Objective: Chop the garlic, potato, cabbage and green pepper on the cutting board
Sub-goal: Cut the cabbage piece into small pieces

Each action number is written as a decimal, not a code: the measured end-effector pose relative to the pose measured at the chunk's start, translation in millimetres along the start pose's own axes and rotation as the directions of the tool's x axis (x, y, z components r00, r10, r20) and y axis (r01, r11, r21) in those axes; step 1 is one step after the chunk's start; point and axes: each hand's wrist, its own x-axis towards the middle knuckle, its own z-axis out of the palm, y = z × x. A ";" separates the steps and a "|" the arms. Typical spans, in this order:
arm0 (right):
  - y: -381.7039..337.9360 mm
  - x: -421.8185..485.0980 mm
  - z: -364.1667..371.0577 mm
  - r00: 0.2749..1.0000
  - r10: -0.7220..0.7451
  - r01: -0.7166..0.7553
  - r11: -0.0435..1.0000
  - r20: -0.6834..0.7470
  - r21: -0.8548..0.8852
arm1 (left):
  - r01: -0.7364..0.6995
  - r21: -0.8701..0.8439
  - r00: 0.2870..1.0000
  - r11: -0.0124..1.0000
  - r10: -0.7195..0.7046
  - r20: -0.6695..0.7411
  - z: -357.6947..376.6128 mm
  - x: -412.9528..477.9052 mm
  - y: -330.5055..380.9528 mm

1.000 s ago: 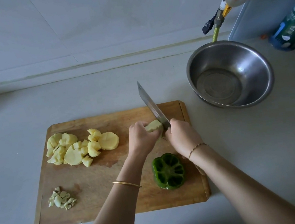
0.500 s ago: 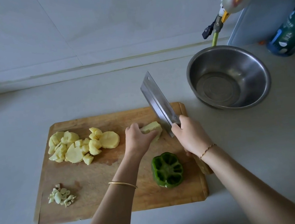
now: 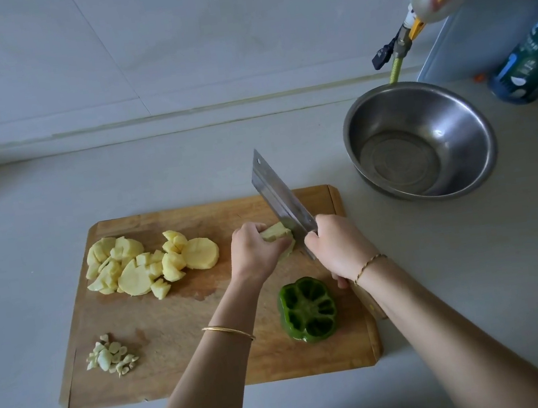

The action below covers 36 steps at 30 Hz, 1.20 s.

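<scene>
A wooden cutting board (image 3: 194,370) lies on the counter. My left hand (image 3: 255,250) holds down a pale cabbage piece (image 3: 276,232) near the board's far right. My right hand (image 3: 339,245) grips the handle of a cleaver (image 3: 278,195), whose blade comes down on the right end of that piece. Chopped potato pieces (image 3: 151,262) are heaped at the board's far left. Chopped garlic (image 3: 111,355) sits at the near left. A green pepper (image 3: 306,309) with its top cut off rests near the board's right edge, below my hands.
An empty steel bowl (image 3: 419,137) stands on the counter right of the board. Behind it are a gas valve with a yellow-green hose (image 3: 393,55) and a dark green bottle (image 3: 534,59) at the far right. A tiled wall runs along the back.
The cleaver was lifted off the cabbage piece half a second ago and has now come back down onto its right end. My left hand has stayed on the piece.
</scene>
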 end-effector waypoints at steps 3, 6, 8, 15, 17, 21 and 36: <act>-2.8 5.7 0.4 1.000 0.004 -0.004 1.000 0.024 -0.012 | 0.002 0.004 1.000 1.000 -0.002 -0.007 1.4 2.0 -0.8; -2.7 10.6 3.4 1.000 0.010 -0.010 1.000 0.019 -0.015 | 0.003 0.007 1.000 1.000 -0.003 -0.010 4.8 4.8 -6.6; -3.0 10.7 10.1 1.000 0.016 -0.016 0.999 -0.005 -0.033 | 0.000 0.005 1.000 1.000 0.000 -0.015 5.6 4.3 -9.1; -0.5 11.5 23.3 0.995 0.053 -0.049 0.998 -0.088 0.045 | 0.006 -0.055 0.999 0.998 -0.009 -0.053 5.1 -3.5 -17.8; 3.1 12.3 22.3 0.991 0.079 -0.073 0.996 -0.110 0.059 | 0.012 -0.074 0.997 0.997 -0.018 -0.073 5.2 -7.0 -19.2; 8.6 13.0 18.9 0.993 0.068 -0.055 0.990 -0.096 0.131 | 0.007 -0.032 0.999 0.999 -0.009 -0.044 2.9 -9.1 -16.9; 13.4 -11.1 -4.2 0.981 -0.038 0.059 0.992 -0.189 0.110 | 0.003 0.030 0.998 1.000 -0.005 0.057 -5.7 10.2 -14.2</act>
